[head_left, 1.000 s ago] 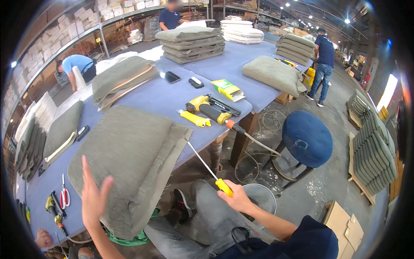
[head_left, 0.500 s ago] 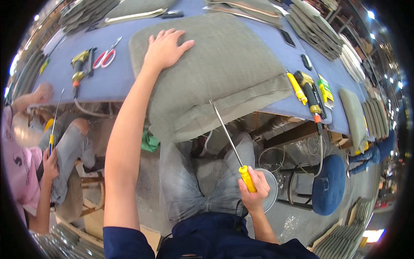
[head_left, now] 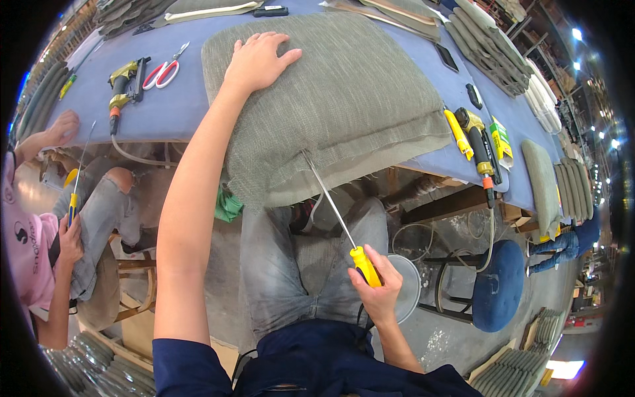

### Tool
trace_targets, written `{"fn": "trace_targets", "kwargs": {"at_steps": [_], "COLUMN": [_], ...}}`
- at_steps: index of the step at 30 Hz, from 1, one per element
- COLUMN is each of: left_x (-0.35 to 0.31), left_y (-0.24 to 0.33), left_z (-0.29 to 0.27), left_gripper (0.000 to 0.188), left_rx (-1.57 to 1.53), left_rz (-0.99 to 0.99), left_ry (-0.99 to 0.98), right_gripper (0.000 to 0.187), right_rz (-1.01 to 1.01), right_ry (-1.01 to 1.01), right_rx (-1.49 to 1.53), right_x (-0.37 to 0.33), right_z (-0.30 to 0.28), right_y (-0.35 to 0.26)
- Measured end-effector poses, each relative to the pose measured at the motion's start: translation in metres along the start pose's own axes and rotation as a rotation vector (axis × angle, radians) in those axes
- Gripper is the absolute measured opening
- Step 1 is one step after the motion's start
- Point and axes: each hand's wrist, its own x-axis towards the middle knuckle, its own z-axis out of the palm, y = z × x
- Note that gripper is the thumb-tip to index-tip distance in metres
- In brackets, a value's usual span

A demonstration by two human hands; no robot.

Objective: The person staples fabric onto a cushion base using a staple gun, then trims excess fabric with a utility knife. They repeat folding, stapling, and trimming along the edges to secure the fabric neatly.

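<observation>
A large grey-green upholstered cushion (head_left: 344,86) lies on the blue-covered table, its loose fabric edge hanging over the front. My left hand (head_left: 260,63) rests on the cushion's top near the back left, fingers spread and palm down. In my right hand (head_left: 380,281) is a screwdriver (head_left: 366,266) with a yellow handle, held above my lap. Its long metal shaft slants up and left, and the tip meets the fold along the cushion's front edge. Whether the tip goes into the fabric I cannot tell.
Red-handled scissors (head_left: 161,74) and a staple gun (head_left: 123,86) lie left of the cushion. Right of it are a yellow tube (head_left: 458,134) and another staple gun (head_left: 477,142). A blue stool (head_left: 499,284) stands at right. At left, a person's hand (head_left: 69,243) holds a similar screwdriver.
My right hand and the screwdriver have shifted left and slightly up, the tip moving left along the cushion's front fold. My left hand stays almost in place on the cushion.
</observation>
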Motion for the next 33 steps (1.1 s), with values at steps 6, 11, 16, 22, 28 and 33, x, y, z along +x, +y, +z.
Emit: {"fn": "trace_targets", "kwargs": {"at_steps": [6,11,16,22,28,33], "left_x": [-0.001,0.000,-0.002,-0.003,-0.017,-0.014], "left_y": [0.001,-0.005,-0.004,-0.006,0.007,0.034], "left_z": [0.002,0.008,0.005,-0.003,-0.013,-0.004], "left_gripper": [0.060,0.059,0.057,0.055,0.049,0.048], "left_rx": [-0.011,-0.047,-0.026,-0.008,-0.103,-0.149], "left_rz": [0.000,0.028,0.018,0.033,0.112,0.132], "left_ry": [0.018,0.058,0.053,0.029,0.000,-0.015], "right_gripper": [0.050,0.046,0.043,0.044,0.043,0.039], "right_rz": [0.165,0.196,0.212,0.433,0.341,-0.285], "right_ry": [-0.031,-0.064,-0.113,-0.194,-0.418,-0.714], "right_rx": [0.096,0.149,0.183,0.345,0.108,-0.833], "right_x": [-0.004,0.002,0.006,0.011,0.089,0.201], "right_z": [-0.008,-0.017,-0.022,-0.031,-0.103,-0.143], "right_y": [-0.008,-0.003,-0.011,-0.013,-0.065,-0.178]}}
